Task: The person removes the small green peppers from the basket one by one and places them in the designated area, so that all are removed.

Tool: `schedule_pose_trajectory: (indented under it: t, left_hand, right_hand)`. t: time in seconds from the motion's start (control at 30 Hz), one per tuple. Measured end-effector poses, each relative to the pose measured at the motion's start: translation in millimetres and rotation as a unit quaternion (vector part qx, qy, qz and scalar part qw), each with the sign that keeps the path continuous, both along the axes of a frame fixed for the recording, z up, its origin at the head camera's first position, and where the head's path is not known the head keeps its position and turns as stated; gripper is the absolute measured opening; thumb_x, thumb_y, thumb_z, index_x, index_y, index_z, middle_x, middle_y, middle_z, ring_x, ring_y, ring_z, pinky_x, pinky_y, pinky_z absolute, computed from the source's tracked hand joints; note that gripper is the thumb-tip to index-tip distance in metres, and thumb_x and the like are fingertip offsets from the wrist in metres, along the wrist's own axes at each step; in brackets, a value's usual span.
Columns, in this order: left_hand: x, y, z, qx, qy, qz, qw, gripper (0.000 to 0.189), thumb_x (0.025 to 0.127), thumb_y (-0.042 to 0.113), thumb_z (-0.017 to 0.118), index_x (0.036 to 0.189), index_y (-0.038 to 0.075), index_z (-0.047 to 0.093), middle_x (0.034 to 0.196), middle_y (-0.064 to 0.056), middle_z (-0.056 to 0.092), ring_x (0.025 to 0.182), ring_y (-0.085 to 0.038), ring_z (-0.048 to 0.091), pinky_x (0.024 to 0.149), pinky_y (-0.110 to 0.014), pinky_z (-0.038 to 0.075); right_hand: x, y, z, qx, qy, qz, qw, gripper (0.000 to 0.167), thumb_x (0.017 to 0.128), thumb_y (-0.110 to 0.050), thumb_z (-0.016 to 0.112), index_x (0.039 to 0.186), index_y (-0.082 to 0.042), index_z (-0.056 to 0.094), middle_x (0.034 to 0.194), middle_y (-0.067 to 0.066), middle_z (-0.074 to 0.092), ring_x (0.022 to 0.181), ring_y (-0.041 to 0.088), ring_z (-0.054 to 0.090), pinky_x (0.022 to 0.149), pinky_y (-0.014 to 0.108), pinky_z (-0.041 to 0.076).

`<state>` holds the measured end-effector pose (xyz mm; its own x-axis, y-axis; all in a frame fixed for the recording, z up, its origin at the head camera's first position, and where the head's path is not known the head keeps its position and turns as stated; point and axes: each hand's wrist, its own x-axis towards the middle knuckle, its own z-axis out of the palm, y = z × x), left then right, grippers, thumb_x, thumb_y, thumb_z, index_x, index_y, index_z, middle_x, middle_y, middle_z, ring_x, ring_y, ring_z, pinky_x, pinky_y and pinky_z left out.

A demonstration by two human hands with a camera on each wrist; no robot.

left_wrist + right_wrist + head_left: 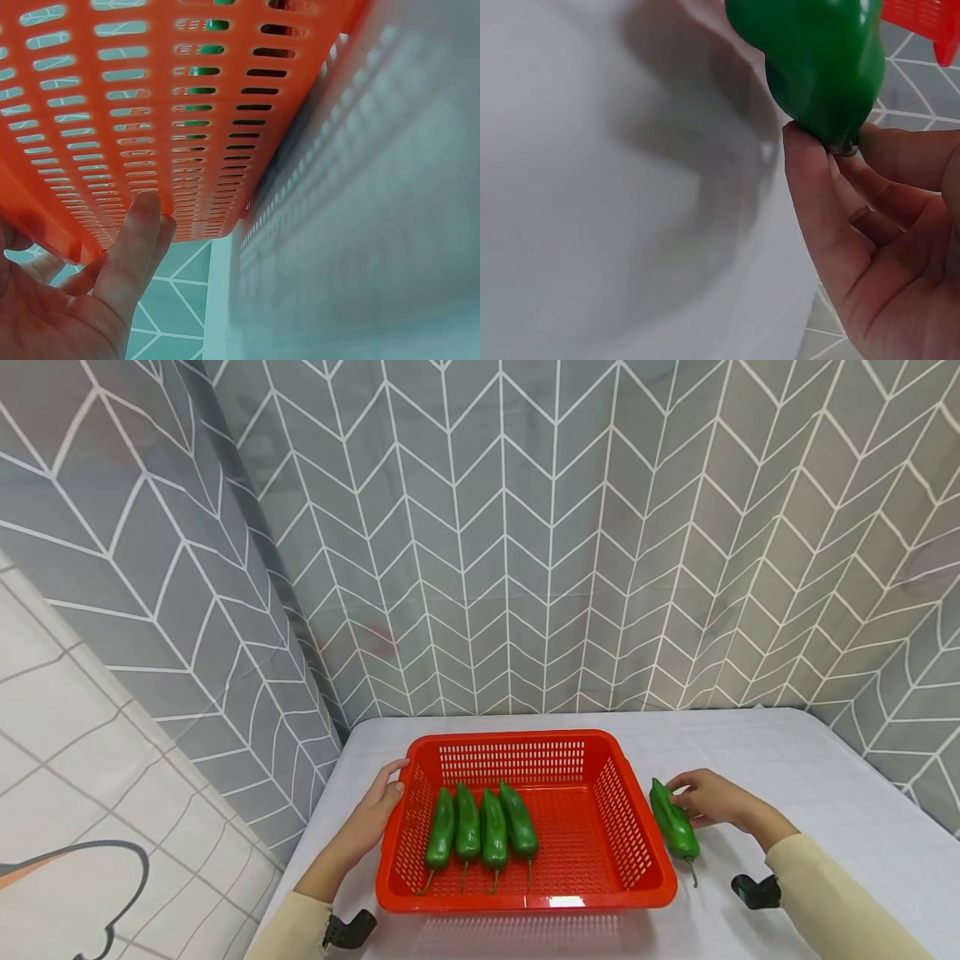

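Observation:
A red plastic basket (517, 903) with slotted walls sits on the white-covered table. Several green peppers (467, 827) lie side by side in its left half, stems toward me. My left hand (378, 810) holds the basket's left side. In the left wrist view its fingers (139, 232) press the outer slotted wall, with others round the rim. Just right of the basket, my right hand (708, 797) pinches another green pepper (675, 827). The right wrist view has thumb and fingers at that pepper's narrow end (840, 135), with a shadow on the cloth below.
White cloth (787, 760) covers the table around the basket. A grey curtain with white zigzag lines (525, 568) hangs close behind the table's back edge and along the left. Black wrist-worn devices (756, 892) stick out beside both forearms.

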<state>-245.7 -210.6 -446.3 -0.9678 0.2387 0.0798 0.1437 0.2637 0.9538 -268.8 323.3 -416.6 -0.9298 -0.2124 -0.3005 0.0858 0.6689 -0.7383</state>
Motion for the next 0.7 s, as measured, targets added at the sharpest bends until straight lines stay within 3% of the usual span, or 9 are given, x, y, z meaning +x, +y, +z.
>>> schedule_pose_trajectory:
  t: [0.37, 0.7]
  left_hand:
    - [0.4, 0.2, -0.3, -0.005, 0.007, -0.001, 1.0000, 0.047, 0.111, 0.025, 0.039, 0.155, 0.011, 0.029, 0.135, -0.025, 0.056, 0.113, -0.029, 0.063, 0.093, -0.036, 0.055]
    - [0.9, 0.3, 0.1, 0.000, 0.008, 0.007, 0.9999, 0.045, 0.111, 0.024, 0.039, 0.154, 0.012, 0.031, 0.133, -0.024, 0.058, 0.113, -0.031, 0.063, 0.093, -0.037, 0.056]
  right_hand:
    - [1.2, -6.1, -16.3, -0.008, -0.006, 0.003, 0.9999, 0.030, 0.099, -0.002, 0.055, 0.124, 0.016, 0.056, 0.098, 0.014, 0.064, 0.078, 0.020, 0.061, 0.070, 0.037, 0.061]
    - [-1.4, -12.7, -10.7, 0.005, -0.019, -0.002, 0.9998, 0.034, 0.099, -0.005, 0.057, 0.126, 0.015, 0.055, 0.103, 0.015, 0.067, 0.082, 0.023, 0.065, 0.072, 0.040, 0.061]
